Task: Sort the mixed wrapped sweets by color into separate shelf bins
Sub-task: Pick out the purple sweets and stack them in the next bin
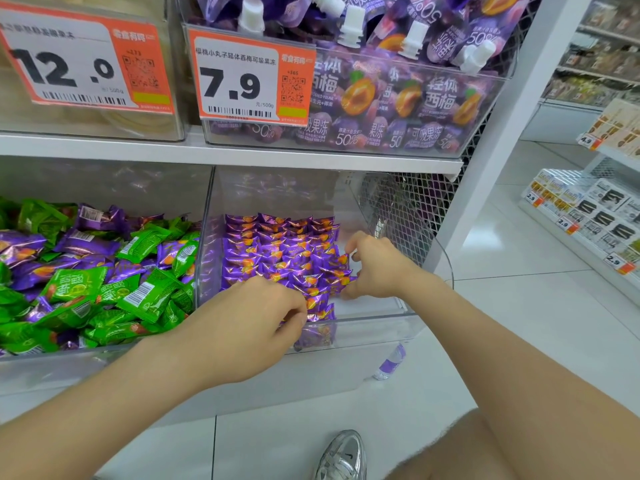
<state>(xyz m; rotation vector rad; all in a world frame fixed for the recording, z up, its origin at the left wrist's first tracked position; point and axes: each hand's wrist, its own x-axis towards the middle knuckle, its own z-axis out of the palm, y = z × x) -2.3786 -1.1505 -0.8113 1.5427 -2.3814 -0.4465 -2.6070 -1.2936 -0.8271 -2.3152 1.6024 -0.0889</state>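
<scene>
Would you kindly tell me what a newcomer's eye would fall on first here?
The neat rows of purple sweets in the right bin draw the eye first; the left hand rests on them and the right hand pinches their right edge. Beside it, the left bin holds a loose mixed pile of green and purple sweets. Above, an orange price tag reads 7.9.

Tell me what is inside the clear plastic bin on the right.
Only purple wrapped sweets in neat rows. The left hand hides front ones; the right hand grips some.
</scene>
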